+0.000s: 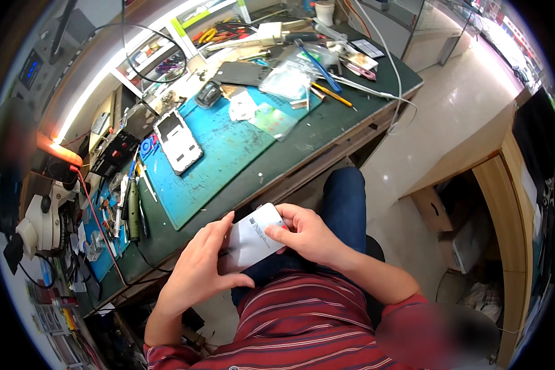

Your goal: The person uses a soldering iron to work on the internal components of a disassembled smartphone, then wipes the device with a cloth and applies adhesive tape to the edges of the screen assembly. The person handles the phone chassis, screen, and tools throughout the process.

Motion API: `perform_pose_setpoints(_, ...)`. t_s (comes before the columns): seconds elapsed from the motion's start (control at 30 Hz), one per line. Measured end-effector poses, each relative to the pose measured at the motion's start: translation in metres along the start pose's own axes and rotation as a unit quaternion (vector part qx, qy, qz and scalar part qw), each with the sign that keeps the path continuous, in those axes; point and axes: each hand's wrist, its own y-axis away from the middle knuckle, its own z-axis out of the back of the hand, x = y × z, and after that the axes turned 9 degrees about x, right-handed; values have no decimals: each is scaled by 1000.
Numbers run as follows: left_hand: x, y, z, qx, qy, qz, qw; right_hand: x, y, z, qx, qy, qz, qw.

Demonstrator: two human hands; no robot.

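A flat, pale silver-grey, phone-shaped panel [248, 242] is held tilted over my lap, just off the bench's front edge. It carries a small square code and fine print on its upper face. My right hand [308, 234] grips its right end, thumb pressed on top and fingers curled around the edge and below. The left end sits in my left hand [197, 253], with the fingers stretched along its far side and the thumb spread out on the near side. Whatever lies under the panel is hidden.
On the blue mat [194, 194] lies a white-and-black phone frame [177, 142]. Behind it are a dark flat panel [239, 73], plastic bags [287, 80] and a yellow pen-like tool [334, 96]. A green-handled tool [133, 209] and a microscope [40, 225] stand left. A wooden cabinet [505, 185] is right.
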Motion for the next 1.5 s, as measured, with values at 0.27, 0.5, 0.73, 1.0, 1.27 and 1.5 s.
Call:
perform_pose_setpoints(0.27,-14,0,-20,-53,-46,27,997,-37,38,40,-2,-50,12,999)
perform_pose_setpoints(0.5,27,-43,11,-167,-94,85,978,-69,-28,140,-294,599,207,715)
perform_pose_setpoints(0.73,44,-64,15,-181,-96,88,975,-42,-68,184,-232,779,50,580)
perform_pose_setpoints(1.0,71,-60,21,-218,-66,99,969,-42,-45,181,-235,761,128,591)
perform_pose_setpoints(1.27,34,-14,-13,-296,128,39,946,-58,-53,131,-174,682,281,652)
perform_pose_setpoints(1.5,15,60,-92,-206,205,56,955,-87,-76,115,-240,676,270,643)
